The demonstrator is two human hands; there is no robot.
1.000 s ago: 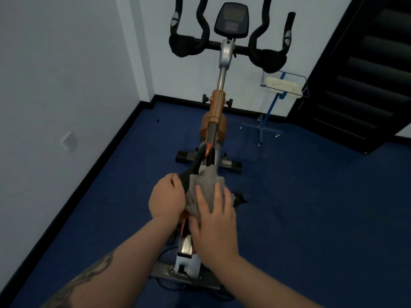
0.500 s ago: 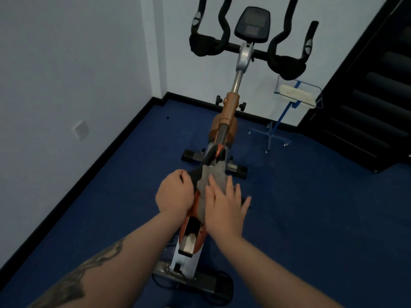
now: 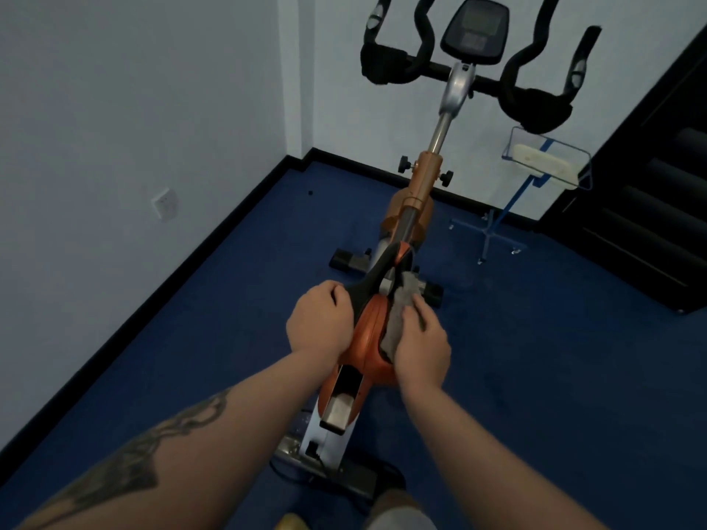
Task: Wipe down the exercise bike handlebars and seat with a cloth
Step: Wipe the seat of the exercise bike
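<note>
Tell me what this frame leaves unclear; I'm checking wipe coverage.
- Seat: head view, partly hidden by left hand, right hand and cloth.
- Handlebars: tips cut off by top edge.
- Console: display too dim to read.

Single head view, looking forward and down from close above the seat (image 3: 377, 285); handlebars (image 3: 465, 76) far at 12 o'clock.

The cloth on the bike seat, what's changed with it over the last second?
The right hand has dragged the grey cloth off the seat's top, down its right side, fingers now curled around it. The left hand still grips the seat's left edge.
</note>
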